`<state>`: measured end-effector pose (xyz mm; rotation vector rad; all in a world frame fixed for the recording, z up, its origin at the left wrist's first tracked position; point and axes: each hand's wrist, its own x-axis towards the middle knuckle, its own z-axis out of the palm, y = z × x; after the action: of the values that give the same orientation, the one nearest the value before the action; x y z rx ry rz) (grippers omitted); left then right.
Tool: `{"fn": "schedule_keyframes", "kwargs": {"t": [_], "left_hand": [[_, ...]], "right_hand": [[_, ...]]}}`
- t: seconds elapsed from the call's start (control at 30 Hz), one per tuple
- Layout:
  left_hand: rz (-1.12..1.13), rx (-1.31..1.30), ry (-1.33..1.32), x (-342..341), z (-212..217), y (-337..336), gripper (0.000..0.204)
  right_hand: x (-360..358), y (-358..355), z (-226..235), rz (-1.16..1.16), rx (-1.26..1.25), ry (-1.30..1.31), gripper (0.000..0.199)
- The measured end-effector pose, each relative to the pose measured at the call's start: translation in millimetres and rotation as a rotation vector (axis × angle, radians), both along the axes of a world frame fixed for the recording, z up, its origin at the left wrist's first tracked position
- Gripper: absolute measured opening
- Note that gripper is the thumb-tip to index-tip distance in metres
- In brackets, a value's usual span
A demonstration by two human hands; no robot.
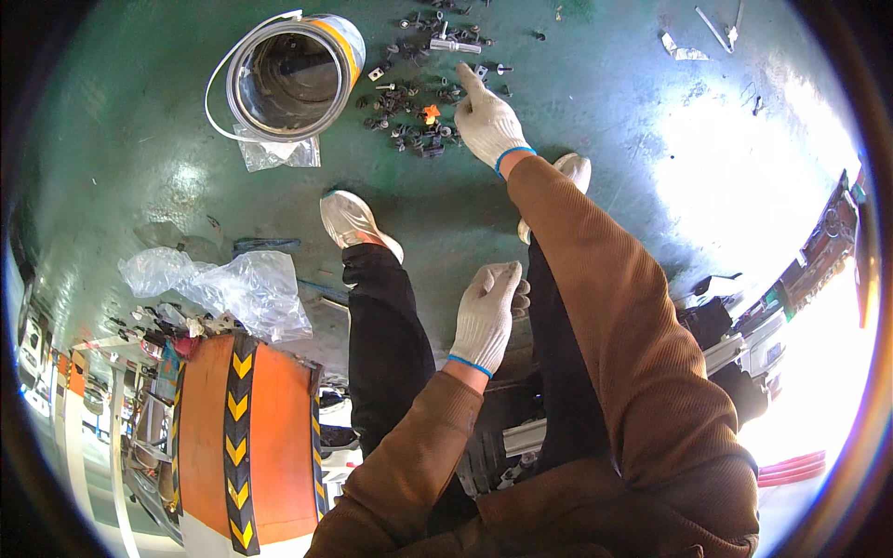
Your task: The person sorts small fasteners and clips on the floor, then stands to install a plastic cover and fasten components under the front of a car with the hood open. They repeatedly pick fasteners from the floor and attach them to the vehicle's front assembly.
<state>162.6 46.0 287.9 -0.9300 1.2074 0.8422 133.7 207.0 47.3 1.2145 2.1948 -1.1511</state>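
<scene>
Head view: the white-gloved right hand (488, 121) is stretched over a scatter of small dark metal bolts and fittings (419, 102) on the green floor, its forefinger laid out straight — nothing is grasped. The white-gloved left hand (486, 316) is held slack near the knee, empty. A round metal can with an orange band (293, 79) lies just beside the scatter; something dark is dimly seen inside, perhaps a part. A crumpled clear plastic bag (228, 288) lies well apart.
</scene>
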Motion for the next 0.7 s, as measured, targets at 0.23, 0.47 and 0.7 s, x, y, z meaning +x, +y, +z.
{"fn": "schedule_keyframes", "kwargs": {"t": [0.23,0.47,0.7], "left_hand": [[-0.007,-0.007,0.013,0,-4,0,0.034],[-0.005,0.013,0.02,-2,-3,1,0.033],[0.001,0.002,-0.007,1,-3,3,0.03]], "right_hand": [[-44,16,2,0.026,-0.041,-0.082,0.066],[-45,17,17,0.049,-0.082,-0.077,0.06],[-88,61,0,-0.031,0.062,0.06,0.073]]}}
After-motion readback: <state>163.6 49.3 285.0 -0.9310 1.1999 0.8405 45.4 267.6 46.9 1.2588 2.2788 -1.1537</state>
